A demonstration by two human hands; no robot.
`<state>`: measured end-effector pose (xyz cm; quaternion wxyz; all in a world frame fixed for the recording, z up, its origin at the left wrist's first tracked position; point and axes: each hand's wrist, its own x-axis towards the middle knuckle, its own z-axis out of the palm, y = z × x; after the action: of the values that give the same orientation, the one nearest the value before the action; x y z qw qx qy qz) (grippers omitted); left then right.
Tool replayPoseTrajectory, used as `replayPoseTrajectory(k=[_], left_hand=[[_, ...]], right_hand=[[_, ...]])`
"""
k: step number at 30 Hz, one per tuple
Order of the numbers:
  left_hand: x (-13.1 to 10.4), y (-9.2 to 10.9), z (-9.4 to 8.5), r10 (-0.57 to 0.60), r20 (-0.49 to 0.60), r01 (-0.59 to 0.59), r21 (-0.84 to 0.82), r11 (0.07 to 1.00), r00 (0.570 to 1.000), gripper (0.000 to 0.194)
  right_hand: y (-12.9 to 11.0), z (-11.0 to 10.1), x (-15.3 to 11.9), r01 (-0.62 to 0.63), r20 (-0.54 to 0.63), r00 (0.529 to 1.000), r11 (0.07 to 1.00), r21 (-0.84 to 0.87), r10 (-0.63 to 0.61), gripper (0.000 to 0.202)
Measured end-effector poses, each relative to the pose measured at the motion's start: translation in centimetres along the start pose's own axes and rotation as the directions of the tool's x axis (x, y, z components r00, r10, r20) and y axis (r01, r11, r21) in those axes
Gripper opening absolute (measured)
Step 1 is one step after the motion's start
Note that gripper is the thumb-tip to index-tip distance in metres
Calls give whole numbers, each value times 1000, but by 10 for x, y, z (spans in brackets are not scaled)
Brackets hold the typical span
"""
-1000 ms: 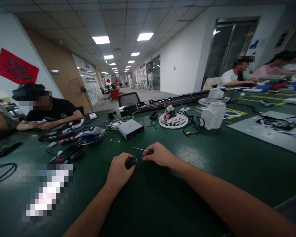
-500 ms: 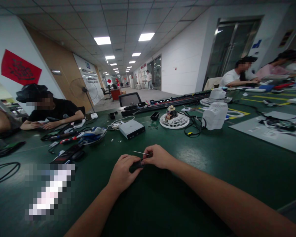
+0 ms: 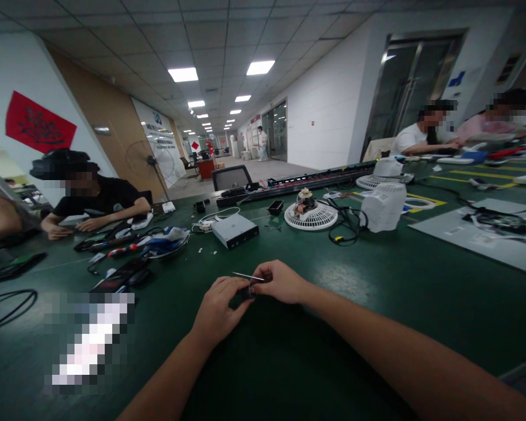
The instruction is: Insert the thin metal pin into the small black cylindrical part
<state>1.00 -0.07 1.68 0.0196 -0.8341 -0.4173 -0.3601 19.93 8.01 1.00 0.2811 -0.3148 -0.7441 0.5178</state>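
Note:
My left hand (image 3: 219,304) is closed around a small dark cylindrical part (image 3: 245,293) above the green table. My right hand (image 3: 278,282) pinches the near right end of that same part between thumb and fingertips. A thin metal rod (image 3: 248,275), like a screwdriver shaft, sticks out leftward from the curled fingers of my right hand; its handle is hidden in the palm. The fingers cover most of the dark part, so its exact kind cannot be made out.
Beyond my hands sit a silver drive box (image 3: 235,229), a black tray (image 3: 276,206), a white fan grille with motor (image 3: 311,213) and a white housing (image 3: 383,207) with black cable. Tools and a dark device (image 3: 121,275) lie left. A co-worker (image 3: 100,199) sits at the left.
The metal rod has shifted slightly left and down with the right hand's fingers. Both hands stay on the dark part. The co-worker at left has moved a hand a little.

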Motion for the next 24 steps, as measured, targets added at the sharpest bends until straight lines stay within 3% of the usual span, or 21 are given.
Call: replayPoseTrajectory(k=[5,15,20,24], left_hand=[[1,2,3,-43,33,42,50,998,999,40],[2,5,7,-159,152,140,126,982,976,40],[1,-1,9,-297,75,280,185,942,952,34],[0,-7,9,-385,-10,379,194,905,923,32]], right_hand=[[2,1,0,33,-17,999,998,-56,-34,16],[-2,0,-3,64,13,998,962,-267,-63,20],[-23,-14,-12,14,-122,986,776,-630,-117,38],[-32,-27,-16,33,-93,982,638,-769,-163,44]])
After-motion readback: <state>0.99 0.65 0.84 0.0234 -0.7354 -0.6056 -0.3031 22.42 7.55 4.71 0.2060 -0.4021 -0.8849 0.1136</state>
